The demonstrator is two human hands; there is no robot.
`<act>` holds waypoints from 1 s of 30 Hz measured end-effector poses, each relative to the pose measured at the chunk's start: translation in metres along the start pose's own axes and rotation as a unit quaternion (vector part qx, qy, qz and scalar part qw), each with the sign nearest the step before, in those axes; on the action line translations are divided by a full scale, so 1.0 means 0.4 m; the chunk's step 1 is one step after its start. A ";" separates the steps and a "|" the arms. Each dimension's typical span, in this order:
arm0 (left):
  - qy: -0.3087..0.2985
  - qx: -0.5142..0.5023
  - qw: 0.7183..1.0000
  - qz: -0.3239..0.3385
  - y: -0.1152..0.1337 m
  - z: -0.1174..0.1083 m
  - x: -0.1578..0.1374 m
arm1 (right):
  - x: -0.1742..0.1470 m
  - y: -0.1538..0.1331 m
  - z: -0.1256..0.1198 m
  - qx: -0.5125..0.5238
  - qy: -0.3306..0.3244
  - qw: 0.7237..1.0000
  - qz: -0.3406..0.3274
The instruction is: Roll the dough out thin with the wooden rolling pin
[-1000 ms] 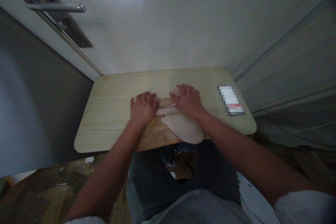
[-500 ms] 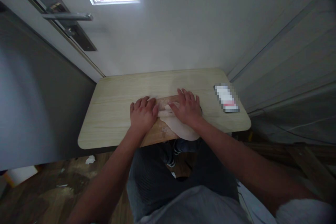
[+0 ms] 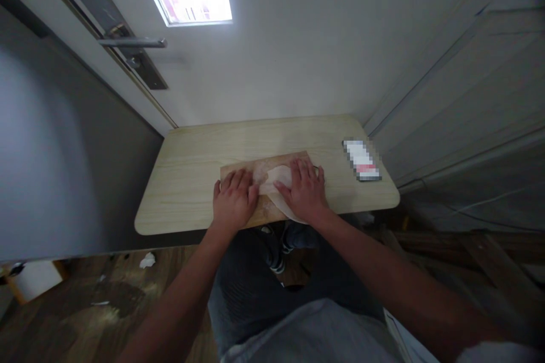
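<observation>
A thin, pale sheet of dough point(image 3: 280, 174) lies across a floured wooden board point(image 3: 260, 215), its near edge hanging toward the board's front. My left hand point(image 3: 235, 195) rests flat on the board's left part, palm down, fingers stretched forward. Over the right side of the dough my right hand point(image 3: 307, 187) presses down with fingers apart and thumb pointing left. A pale, bar-like strip point(image 3: 267, 188) shows between the two thumbs; whether it is a rolling pin I cannot tell, since the palms hide its ends. A dark edge peeks out beside my right fingers.
The board sits on a small light-wood table point(image 3: 170, 181) against a white door with a metal handle point(image 3: 134, 42). A phone point(image 3: 361, 160), its screen blurred, lies at the table's right. Crumpled white paper point(image 3: 147, 260) is on the floor at left.
Both hands have drawn back toward my body over the board, uncovering its far edge and more of the dough's far side. The camera view has shifted slightly.
</observation>
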State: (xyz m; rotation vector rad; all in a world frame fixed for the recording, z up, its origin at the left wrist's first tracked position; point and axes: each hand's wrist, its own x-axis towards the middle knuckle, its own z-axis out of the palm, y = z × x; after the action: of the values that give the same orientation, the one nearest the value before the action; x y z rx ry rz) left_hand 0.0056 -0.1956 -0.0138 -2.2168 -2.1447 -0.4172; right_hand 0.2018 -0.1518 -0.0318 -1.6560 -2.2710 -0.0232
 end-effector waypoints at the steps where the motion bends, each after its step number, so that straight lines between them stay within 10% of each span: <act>1: 0.000 -0.003 1.000 0.001 0.001 0.000 -0.014 | -0.014 -0.001 -0.002 0.001 0.002 1.000 -0.003; 11: -0.010 -0.022 1.000 -0.012 0.013 -0.006 -0.118 | -0.079 -0.001 -0.007 0.008 -0.008 1.000 -0.025; 30: 0.009 -0.044 0.999 -0.027 -0.001 0.010 -0.044 | 0.021 -0.002 0.002 0.000 -0.033 0.999 -0.009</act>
State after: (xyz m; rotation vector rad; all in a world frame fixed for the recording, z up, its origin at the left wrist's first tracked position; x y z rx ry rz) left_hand 0.0054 -0.2117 -0.0214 -2.1935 -2.2242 -0.5403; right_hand 0.1987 -0.1443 -0.0301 -1.6594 -2.3345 0.0264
